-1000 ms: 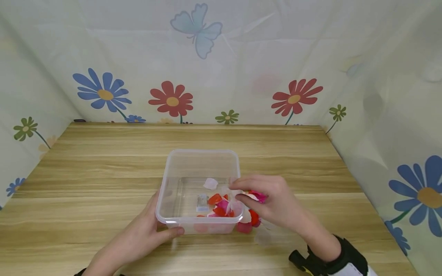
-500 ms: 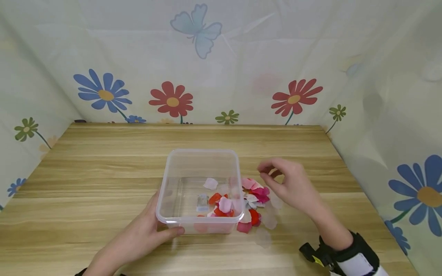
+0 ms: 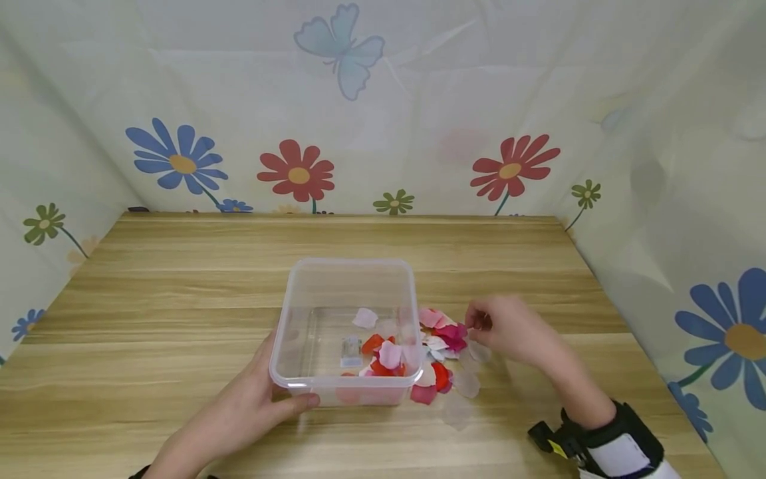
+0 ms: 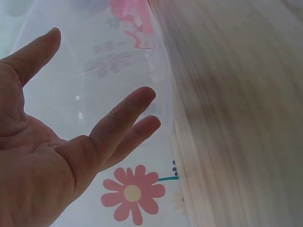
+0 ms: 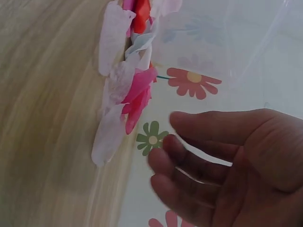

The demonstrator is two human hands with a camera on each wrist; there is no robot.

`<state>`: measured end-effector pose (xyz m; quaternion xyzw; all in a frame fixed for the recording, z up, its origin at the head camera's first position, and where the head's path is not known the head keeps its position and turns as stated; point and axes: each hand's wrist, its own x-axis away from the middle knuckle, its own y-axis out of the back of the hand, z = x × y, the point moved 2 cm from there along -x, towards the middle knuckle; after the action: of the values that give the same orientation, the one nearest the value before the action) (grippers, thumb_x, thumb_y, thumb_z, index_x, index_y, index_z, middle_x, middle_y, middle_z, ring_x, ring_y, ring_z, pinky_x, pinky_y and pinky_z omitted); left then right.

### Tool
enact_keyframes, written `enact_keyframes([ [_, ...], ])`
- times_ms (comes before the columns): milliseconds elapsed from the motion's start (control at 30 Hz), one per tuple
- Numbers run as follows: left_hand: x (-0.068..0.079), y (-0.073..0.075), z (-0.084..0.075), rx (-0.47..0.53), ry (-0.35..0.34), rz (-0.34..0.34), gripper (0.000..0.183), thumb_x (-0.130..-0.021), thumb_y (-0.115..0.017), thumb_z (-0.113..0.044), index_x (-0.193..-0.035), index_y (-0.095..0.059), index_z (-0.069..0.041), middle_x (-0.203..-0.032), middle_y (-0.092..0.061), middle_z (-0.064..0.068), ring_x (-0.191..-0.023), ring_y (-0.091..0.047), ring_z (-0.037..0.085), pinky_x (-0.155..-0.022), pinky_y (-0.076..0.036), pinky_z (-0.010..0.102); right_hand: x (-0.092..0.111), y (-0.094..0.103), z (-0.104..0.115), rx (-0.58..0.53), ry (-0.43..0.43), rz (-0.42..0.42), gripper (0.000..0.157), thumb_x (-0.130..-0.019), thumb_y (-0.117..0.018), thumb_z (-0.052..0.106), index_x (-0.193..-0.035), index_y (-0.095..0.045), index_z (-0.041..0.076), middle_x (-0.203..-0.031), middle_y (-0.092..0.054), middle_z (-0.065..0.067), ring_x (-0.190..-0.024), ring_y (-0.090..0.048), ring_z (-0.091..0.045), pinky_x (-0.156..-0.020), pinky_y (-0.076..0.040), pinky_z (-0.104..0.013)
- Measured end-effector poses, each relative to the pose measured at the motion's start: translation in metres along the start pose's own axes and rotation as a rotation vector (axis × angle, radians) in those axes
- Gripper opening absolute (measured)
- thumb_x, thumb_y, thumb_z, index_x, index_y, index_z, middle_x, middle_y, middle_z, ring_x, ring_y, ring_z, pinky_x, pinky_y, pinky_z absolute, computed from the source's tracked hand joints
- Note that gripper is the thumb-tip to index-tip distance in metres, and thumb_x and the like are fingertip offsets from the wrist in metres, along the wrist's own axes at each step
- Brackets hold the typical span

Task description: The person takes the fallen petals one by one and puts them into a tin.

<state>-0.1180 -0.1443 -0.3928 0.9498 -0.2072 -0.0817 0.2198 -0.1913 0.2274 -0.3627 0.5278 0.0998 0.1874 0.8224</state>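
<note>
A clear plastic container stands on the table, with red and pink petals gathered at its right and one pale petal farther back. My left hand rests against its front-left corner, thumb along the front wall; the left wrist view shows the fingers spread and fairly straight. Right of the container lies a loose pile of petals in pink, red, magenta and white. My right hand is just beside the pile's right edge, fingers loosely bent, and the right wrist view shows nothing between thumb and fingers.
Several pale, see-through petals lie scattered at the pile's right and front. A small clear label-like patch shows on the container's floor. Flower-printed cloth walls in the wooden table at the back and sides.
A light pink petal now lies on top of those in the container. My right hand has pulled back from over the container to the pile's right side and lowered. The left hand stays put.
</note>
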Motion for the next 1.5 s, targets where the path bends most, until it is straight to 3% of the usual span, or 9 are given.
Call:
enact_keyframes([
  [200, 0.000, 0.000, 0.000, 0.023, 0.019, 0.006, 0.107, -0.083, -0.081, -0.028, -0.156, -0.004, -0.037, -0.141, -0.037, 0.005, -0.115, -0.056, 0.029, -0.091, -0.046, 0.027, 0.000, -0.006, -0.002, 0.077, -0.040, 0.119, 0.018, -0.078, -0.072, -0.003, -0.088, -0.067, 0.011, -0.078, -0.057, 0.005, -0.073, -0.051, -0.014, -0.064, -0.044, -0.025],
  [467, 0.000, 0.000, 0.001, 0.011, 0.015, 0.002, 0.108, -0.082, -0.082, -0.029, -0.156, -0.004, -0.036, -0.143, -0.037, 0.006, -0.116, -0.056, 0.028, -0.093, -0.046, 0.028, -0.002, -0.018, -0.009, 0.089, -0.106, 0.159, 0.023, -0.078, -0.077, -0.001, -0.094, -0.064, 0.010, -0.082, -0.057, 0.003, -0.074, -0.051, -0.016, -0.065, -0.045, -0.026],
  [600, 0.001, 0.000, 0.002, -0.012, 0.016, -0.001, 0.107, -0.082, -0.081, -0.033, -0.156, -0.003, -0.035, -0.143, -0.037, 0.006, -0.117, -0.055, 0.027, -0.095, -0.045, 0.031, -0.002, -0.022, -0.009, 0.093, -0.131, 0.173, 0.023, -0.078, -0.079, 0.000, -0.093, -0.063, 0.010, -0.079, -0.055, 0.002, -0.072, -0.050, -0.017, -0.063, -0.043, -0.026],
  [833, 0.000, 0.000, 0.003, 0.009, 0.022, 0.008, 0.106, -0.083, -0.081, -0.032, -0.156, -0.004, -0.036, -0.142, -0.036, 0.007, -0.115, -0.056, 0.027, -0.092, -0.045, 0.025, -0.004, -0.024, -0.010, 0.101, -0.164, 0.183, 0.020, -0.080, -0.078, 0.001, -0.085, -0.062, 0.011, -0.075, -0.052, 0.001, -0.069, -0.049, -0.016, -0.057, -0.040, -0.025],
  [1167, 0.000, 0.000, 0.003, 0.031, 0.021, 0.013, 0.107, -0.083, -0.081, -0.031, -0.156, -0.003, -0.037, -0.143, -0.034, 0.007, -0.116, -0.055, 0.029, -0.091, -0.046, 0.026, -0.001, -0.017, -0.013, 0.092, -0.067, 0.108, 0.017, -0.083, -0.070, 0.001, -0.076, -0.060, 0.013, -0.068, -0.049, 0.005, -0.063, -0.047, -0.012, -0.053, -0.037, -0.022],
  [1500, 0.001, 0.000, 0.002, 0.025, 0.027, 0.008, 0.107, -0.082, -0.082, -0.029, -0.156, -0.004, -0.037, -0.142, -0.035, 0.007, -0.115, -0.056, 0.029, -0.092, -0.046, 0.026, 0.000, 0.000, -0.005, 0.018, -0.005, -0.019, 0.017, -0.084, -0.070, -0.003, -0.078, -0.065, 0.012, -0.072, -0.054, 0.006, -0.068, -0.051, -0.013, -0.059, -0.044, -0.021],
])
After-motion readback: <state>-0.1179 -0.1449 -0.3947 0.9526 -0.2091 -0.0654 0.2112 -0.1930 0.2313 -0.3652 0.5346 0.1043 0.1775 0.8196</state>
